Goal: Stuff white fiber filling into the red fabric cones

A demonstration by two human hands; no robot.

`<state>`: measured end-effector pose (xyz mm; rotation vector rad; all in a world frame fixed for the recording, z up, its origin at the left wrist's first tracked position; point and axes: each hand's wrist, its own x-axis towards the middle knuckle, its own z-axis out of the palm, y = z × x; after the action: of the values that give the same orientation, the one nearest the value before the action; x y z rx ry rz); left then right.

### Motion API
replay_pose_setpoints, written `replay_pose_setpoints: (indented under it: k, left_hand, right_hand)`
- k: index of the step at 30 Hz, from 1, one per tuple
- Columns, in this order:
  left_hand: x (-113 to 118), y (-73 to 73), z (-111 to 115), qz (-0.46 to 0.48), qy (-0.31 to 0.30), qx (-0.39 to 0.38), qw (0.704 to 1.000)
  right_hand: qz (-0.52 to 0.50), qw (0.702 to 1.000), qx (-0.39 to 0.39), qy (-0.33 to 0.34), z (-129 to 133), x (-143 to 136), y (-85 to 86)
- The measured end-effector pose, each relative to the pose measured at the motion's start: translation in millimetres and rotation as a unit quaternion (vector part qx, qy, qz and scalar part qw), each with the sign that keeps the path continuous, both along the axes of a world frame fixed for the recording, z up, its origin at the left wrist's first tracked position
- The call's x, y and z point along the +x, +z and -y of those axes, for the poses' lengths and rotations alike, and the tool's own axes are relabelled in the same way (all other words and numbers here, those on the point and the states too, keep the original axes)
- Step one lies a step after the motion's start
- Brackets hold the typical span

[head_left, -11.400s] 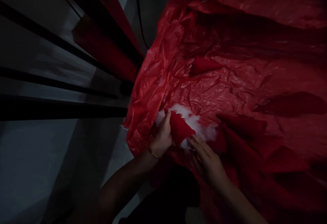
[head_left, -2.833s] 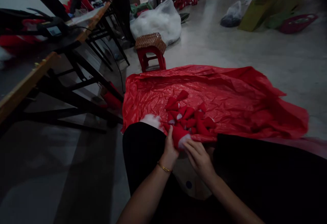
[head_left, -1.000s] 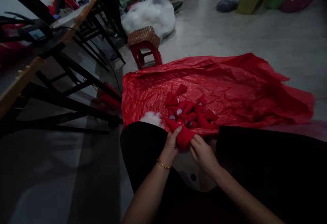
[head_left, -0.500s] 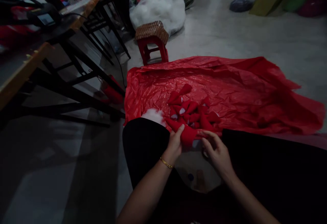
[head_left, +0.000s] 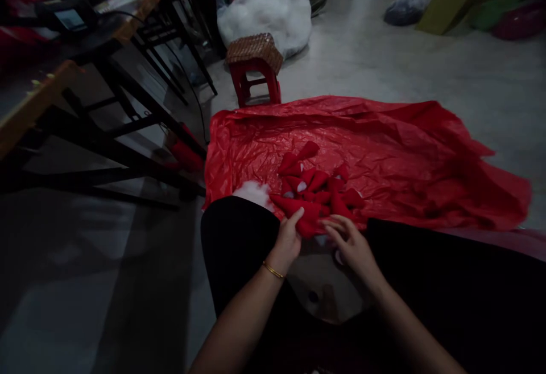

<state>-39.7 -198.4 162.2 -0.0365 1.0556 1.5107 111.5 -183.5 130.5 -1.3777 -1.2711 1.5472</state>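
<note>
My left hand (head_left: 290,236) is closed around a red cone-shaped cloth piece (head_left: 305,213), thumb on top, its narrow tip pointing left. My right hand (head_left: 352,246) is at the wide end, its bent fingers and thumb pinching the edge; the fingertips are partly hidden. Just beyond the hands, several similar red cloth cones (head_left: 318,183), some showing white ends, lie in a heap. A tuft of white stuffing (head_left: 255,193) rests beside my left knee. Under them all spreads a crumpled red plastic sheet (head_left: 384,146).
A red stool (head_left: 256,72) with a woven top stands past the sheet. Behind it sits a clear bag of white stuffing (head_left: 273,12). Along the left runs a table (head_left: 46,92) with dark legs. My dark-clothed knee (head_left: 234,237) borders the sheet.
The red cone has tilted slightly, so its wide end shows less. My right hand has shifted a little left and closer to its edge. The view has moved slightly.
</note>
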Motion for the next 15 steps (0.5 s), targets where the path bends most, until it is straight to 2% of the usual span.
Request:
replay_pose_setpoints:
  k: [3,6,9,11,15]
  left_hand:
    - [-4.0,4.7,-3.8,0.054,0.004,-0.011,0.998]
    - [0.5,0.0,-2.1,0.019,0.004,0.004,1.0]
    - [10.7,-14.2,5.4,-0.057,-0.01,-0.017,0.998]
    - [18.5,-26.1,13.7,-0.09,-0.047,-0.04,0.994]
    - [31.6,-50.1,33.7,-0.147,-0.139,-0.054,0.978]
  right_hand:
    - [0.027,0.997,-0.001,-0.074,-9.5,26.9,3.6]
    - [0.035,0.996,0.002,-0.083,-15.3,31.7,2.0]
    - [0.022,0.999,-0.009,-0.029,-10.5,13.3,-5.4]
    - [0.026,0.999,-0.012,0.016,-1.1,-3.8,-13.3]
    - [0.003,0.999,-0.037,0.027,25.2,-26.6,-31.9]
